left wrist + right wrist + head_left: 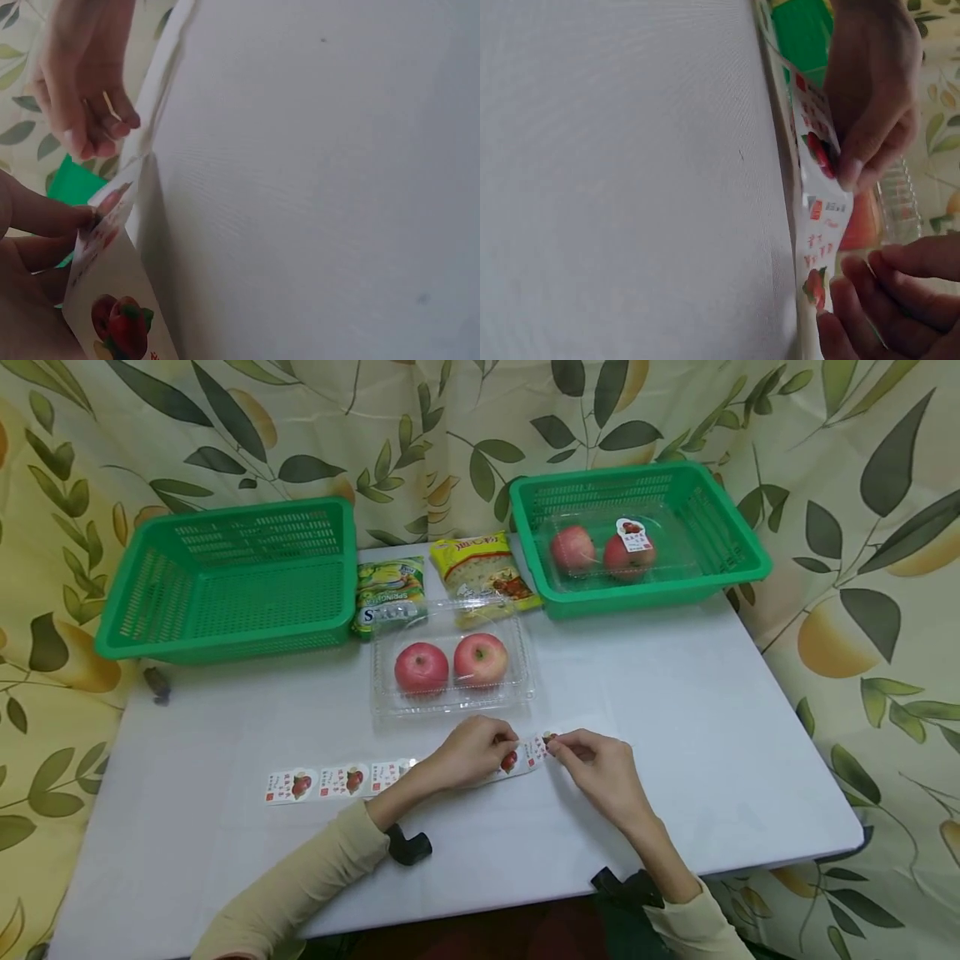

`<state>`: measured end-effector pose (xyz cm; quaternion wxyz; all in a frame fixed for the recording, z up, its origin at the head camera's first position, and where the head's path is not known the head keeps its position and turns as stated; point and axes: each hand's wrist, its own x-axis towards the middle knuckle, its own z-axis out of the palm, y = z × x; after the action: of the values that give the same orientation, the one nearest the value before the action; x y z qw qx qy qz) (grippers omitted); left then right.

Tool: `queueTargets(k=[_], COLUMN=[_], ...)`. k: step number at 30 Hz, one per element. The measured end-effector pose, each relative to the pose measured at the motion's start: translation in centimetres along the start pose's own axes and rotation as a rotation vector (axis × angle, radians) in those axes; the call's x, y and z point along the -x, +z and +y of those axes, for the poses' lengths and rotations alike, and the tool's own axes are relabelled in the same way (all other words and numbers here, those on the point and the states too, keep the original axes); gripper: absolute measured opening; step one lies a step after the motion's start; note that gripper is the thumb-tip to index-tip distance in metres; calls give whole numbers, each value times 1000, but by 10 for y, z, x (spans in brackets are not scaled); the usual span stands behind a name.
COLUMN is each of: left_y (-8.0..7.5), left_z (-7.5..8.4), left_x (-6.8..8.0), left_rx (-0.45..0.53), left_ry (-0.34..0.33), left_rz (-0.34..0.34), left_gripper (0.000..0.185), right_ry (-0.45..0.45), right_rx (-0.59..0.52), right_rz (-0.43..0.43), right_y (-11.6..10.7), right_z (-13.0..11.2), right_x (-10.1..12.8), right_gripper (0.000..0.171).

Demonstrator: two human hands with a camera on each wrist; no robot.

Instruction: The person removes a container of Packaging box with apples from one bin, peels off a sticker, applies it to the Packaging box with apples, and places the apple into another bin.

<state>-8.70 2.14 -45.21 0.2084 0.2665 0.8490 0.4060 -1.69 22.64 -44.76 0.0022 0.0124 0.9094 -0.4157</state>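
Observation:
A strip of apple stickers lies along the near part of the white table. My left hand pinches the strip near its right end, thumb and fingers curled on the strip. My right hand pinches the very end of the strip, fingertips on the last sticker. Just behind the hands stands a clear clamshell box with two red apples and no label that I can see.
An empty green basket stands at the back left. A second green basket at the back right holds a labelled box of apples. Two snack packets lie between them. A small dark object sits near the left edge.

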Motion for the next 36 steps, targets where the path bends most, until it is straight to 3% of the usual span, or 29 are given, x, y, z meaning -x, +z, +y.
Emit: queueTargets(k=[10, 29, 36], left_y=[3, 1, 2], left_z=[-2, 1, 0], left_x=[-1, -2, -1], left_rx=[138, 129, 145], left_ry=[19, 55, 16], left_rz=[-57, -55, -51], left_gripper=[13, 16, 16], right_ry=[-23, -97, -69], right_rx=[-66, 2, 14], right_rz=[-88, -8, 23], right_y=[10, 14, 9], right_z=[-1, -4, 1], right_x=[1, -2, -1], right_gripper=[20, 12, 13])
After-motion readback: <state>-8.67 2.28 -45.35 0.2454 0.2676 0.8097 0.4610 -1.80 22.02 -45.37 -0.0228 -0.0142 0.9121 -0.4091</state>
